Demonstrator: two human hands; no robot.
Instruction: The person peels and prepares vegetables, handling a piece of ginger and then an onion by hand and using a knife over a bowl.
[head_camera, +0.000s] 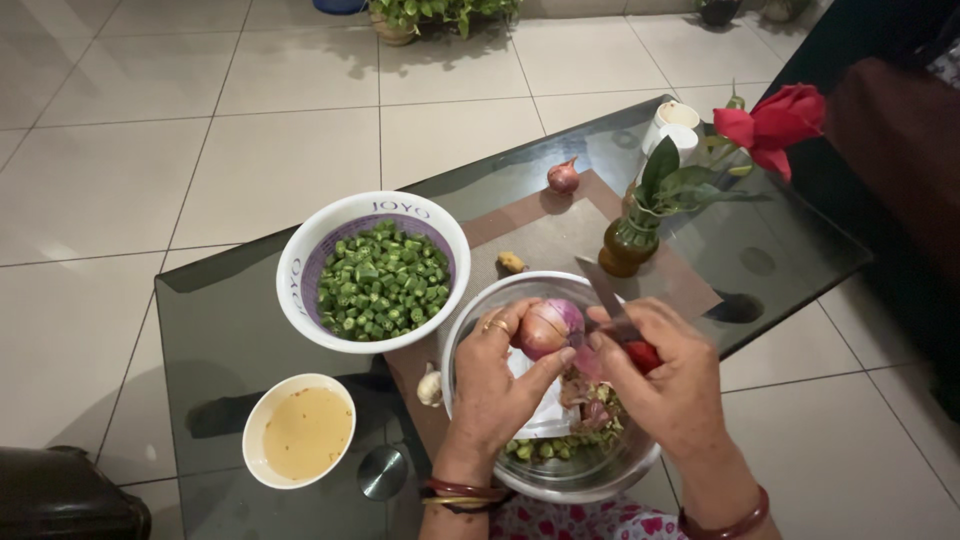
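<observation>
My left hand (495, 385) grips a purple onion (550, 326) over a steel bowl (470, 310) that holds vegetable scraps and onion peel. My right hand (672, 385) holds a knife (606, 294) with a red handle, its blade pointing up and away beside the onion; the thumb touches the onion's skin. Both wrists wear bangles.
A white bowl of chopped green okra (380, 280) stands to the left, a small white bowl of yellowish liquid (305, 432) nearer left. A second onion (563, 177), garlic (430, 388), a vase with a red rose (640, 235) and white cups (672, 130) share the glass table (220, 330).
</observation>
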